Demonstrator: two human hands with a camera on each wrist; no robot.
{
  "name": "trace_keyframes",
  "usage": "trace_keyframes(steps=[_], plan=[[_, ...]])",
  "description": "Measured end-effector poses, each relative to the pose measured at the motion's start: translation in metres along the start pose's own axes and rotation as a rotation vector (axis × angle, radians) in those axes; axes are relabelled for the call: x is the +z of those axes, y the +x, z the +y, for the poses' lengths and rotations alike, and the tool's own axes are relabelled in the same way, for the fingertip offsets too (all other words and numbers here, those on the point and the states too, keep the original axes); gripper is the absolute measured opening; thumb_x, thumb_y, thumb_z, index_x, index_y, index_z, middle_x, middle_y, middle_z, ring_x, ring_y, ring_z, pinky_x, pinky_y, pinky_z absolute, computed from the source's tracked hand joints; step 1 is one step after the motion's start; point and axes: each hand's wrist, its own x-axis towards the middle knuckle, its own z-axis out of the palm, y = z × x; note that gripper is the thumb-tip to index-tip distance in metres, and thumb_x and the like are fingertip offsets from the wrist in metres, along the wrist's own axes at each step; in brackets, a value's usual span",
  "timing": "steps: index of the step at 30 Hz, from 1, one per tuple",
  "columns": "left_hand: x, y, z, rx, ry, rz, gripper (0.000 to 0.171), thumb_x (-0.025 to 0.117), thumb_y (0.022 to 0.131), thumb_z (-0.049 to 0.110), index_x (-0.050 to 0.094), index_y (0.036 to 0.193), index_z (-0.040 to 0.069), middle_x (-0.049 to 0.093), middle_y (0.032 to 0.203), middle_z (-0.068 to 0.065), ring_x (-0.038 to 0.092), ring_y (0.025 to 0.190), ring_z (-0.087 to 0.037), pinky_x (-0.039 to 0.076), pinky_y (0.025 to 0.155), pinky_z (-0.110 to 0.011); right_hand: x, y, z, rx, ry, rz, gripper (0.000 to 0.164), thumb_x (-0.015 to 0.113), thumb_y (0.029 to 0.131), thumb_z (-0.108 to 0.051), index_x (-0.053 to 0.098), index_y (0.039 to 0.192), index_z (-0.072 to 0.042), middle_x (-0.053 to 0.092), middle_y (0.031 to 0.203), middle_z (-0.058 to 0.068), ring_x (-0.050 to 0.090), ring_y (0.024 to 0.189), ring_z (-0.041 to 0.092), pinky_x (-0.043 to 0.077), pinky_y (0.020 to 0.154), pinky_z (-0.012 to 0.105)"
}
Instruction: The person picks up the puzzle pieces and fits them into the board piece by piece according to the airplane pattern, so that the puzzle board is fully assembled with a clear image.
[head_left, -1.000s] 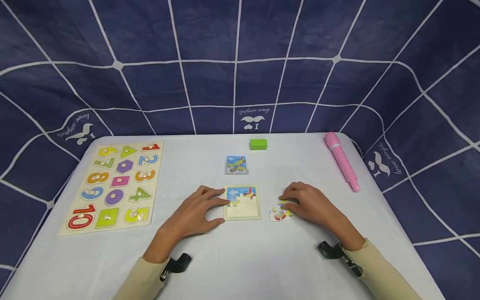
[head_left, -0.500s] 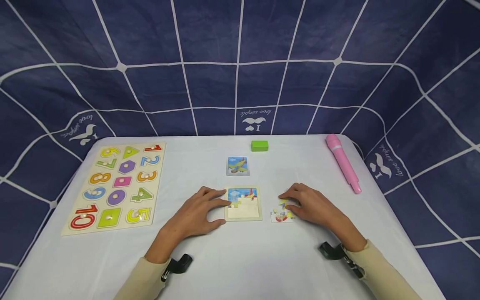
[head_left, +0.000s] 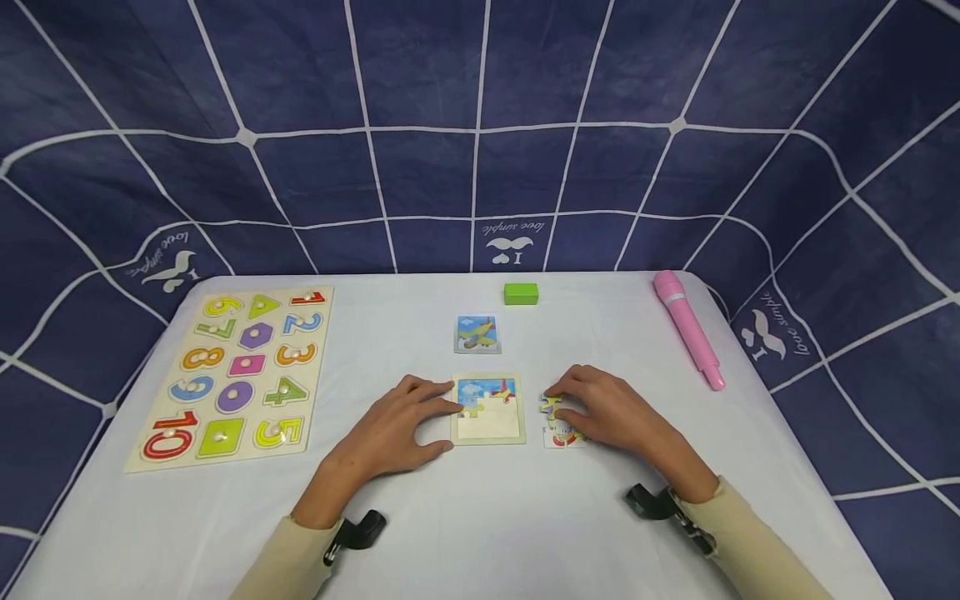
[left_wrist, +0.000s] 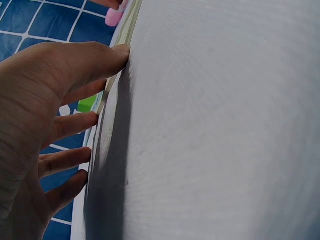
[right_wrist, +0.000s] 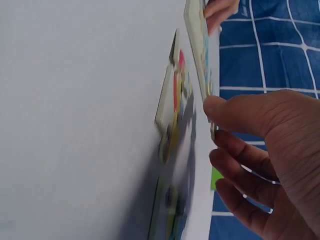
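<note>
In the head view a shallow puzzle tray (head_left: pixel 491 427) lies mid-table, its upper part filled with blue-sky and red-plane pieces. My left hand (head_left: pixel 397 425) rests at the tray's left edge; its extended fingers touch the rim, and the thumb lies near the lower left corner. On the right, my right hand (head_left: pixel 618 412) pinches a yellow-and-blue puzzle piece (head_left: pixel 551 406) between thumb and index finger. The right wrist view shows this piece (right_wrist: pixel 213 127) edge-on, raised off the table. Beneath that hand lie loose puzzle pieces (head_left: pixel 561 438), partly hidden by the fingers.
Beyond the tray sits a small airplane picture card (head_left: pixel 477 333), with a green block (head_left: pixel 521 293) behind it. A number-and-shape peg board (head_left: pixel 232 379) takes up the left side. A pink stick-like object (head_left: pixel 688 329) lies at the far right. Dark blue gridded cloth (head_left: pixel 420 167) hangs behind the table.
My right hand has shifted left toward the tray, now with a puzzle piece lifted from the loose ones. My left hand stays at the tray's edge; the head view has moved slightly.
</note>
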Motion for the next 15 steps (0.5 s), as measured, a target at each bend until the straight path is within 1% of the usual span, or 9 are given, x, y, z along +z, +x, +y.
trace_keyframes(steps=[7, 15], plan=[[0.000, 0.000, 0.000, 0.004, 0.000, 0.003, 0.054, 0.089, 0.087, 0.040, 0.076, 0.137, 0.027, 0.059, 0.157, -0.001, 0.054, 0.132, -0.022, 0.052, 0.107, -0.047, 0.004, 0.008, -0.012, -0.096, -0.002, 0.042, 0.030, 0.092, 0.086, -0.015, 0.084, 0.115, -0.019, 0.071, 0.110, -0.006, 0.068, 0.102, 0.012, 0.060, 0.084, 0.036], [-0.001, -0.001, 0.000, 0.012, 0.002, 0.004, 0.053, 0.089, 0.087, 0.040, 0.076, 0.137, 0.026, 0.059, 0.157, -0.001, 0.054, 0.132, -0.022, 0.052, 0.107, -0.047, 0.008, 0.018, -0.023, -0.142, 0.005, 0.020, 0.029, 0.091, 0.087, -0.016, 0.084, 0.116, -0.017, 0.071, 0.111, -0.005, 0.067, 0.103, 0.012, 0.060, 0.085, 0.035]])
